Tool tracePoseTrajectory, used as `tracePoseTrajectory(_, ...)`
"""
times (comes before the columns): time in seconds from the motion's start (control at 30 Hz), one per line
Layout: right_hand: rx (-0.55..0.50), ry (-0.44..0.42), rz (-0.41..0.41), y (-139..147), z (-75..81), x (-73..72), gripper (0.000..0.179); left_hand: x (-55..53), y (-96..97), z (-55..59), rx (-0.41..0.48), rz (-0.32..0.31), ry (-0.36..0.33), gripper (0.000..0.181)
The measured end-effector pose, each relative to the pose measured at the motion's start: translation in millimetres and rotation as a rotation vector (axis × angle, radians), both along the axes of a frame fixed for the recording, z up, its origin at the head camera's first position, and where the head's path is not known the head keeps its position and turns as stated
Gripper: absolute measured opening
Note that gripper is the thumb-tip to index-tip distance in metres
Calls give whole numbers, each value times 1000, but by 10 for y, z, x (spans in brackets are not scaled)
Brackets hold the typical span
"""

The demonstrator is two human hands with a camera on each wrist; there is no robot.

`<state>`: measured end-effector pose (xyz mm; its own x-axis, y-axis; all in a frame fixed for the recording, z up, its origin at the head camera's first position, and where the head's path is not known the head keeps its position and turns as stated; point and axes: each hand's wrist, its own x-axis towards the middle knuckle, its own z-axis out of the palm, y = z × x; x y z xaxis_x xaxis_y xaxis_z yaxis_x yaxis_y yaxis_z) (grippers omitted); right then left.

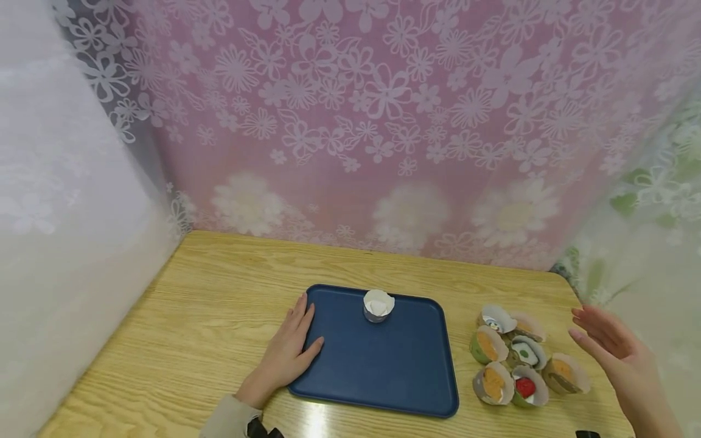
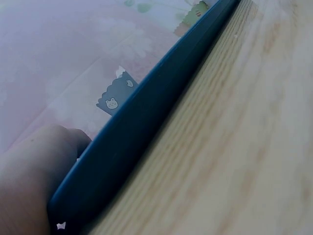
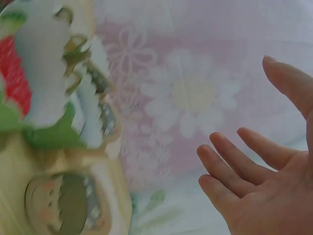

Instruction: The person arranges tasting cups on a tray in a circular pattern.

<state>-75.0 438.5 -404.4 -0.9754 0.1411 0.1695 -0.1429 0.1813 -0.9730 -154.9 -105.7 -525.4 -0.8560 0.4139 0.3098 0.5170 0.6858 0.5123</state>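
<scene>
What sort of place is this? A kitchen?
I can't say for sure; it looks more like a screened-off work corner, perhaps indoors. Flowered curtains hang around a wooden table, and a blue tray lies on it. No stove or sink is in view.

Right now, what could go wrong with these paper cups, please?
The right hand might knock several over if it reaches in, because the clustered cups are close together. The lone cup sits near the back of the blue tray; it could tip if the left hand, resting on the tray, pushes.
</scene>
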Motion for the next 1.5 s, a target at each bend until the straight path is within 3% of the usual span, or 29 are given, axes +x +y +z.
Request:
tracePoseTrajectory(0.1, 62, -61, -45, 126, -109, 48, 56, -2, 0, -10, -7, -2, 1, 70)
tracePoseTrajectory(0.37, 238, -260, -61, 358, -452, 113, 67, -10, 1, -15, 1, -6, -2, 70)
tracePoseTrajectory(0.47, 208, -286, -16, 422, -554, 118, 68, -13, 6, -14, -1, -7, 5, 69)
tracePoseTrajectory(0.67, 248, -261, 163, 504, -722, 137, 75, -10, 14, -13, 1, -1, 28, 69)
tracePoseTrajectory(0.8, 198, -199, 220, 519, -794, 126, 77, -6, 3, -7, -1, 0, 11, 70)
tracePoseTrajectory(0.87, 184, -208, 213, 519, -815, 129, 77, -4, -3, -3, -5, -3, -1, 70)
tracePoseTrajectory(1.13, 354, -400, 128, 515, -798, 150, 79, -4, -9, -12, -7, -4, -2, 70)
tracePoseTrajectory(1.37, 419, -203, 178, 549, -838, 177, 82, -6, -2, -25, -2, -9, 13, 69)
tracePoseTrajectory(1.5, 449, -180, 190, 551, -826, 190, 78, -3, 2, -21, 6, -7, 17, 69)
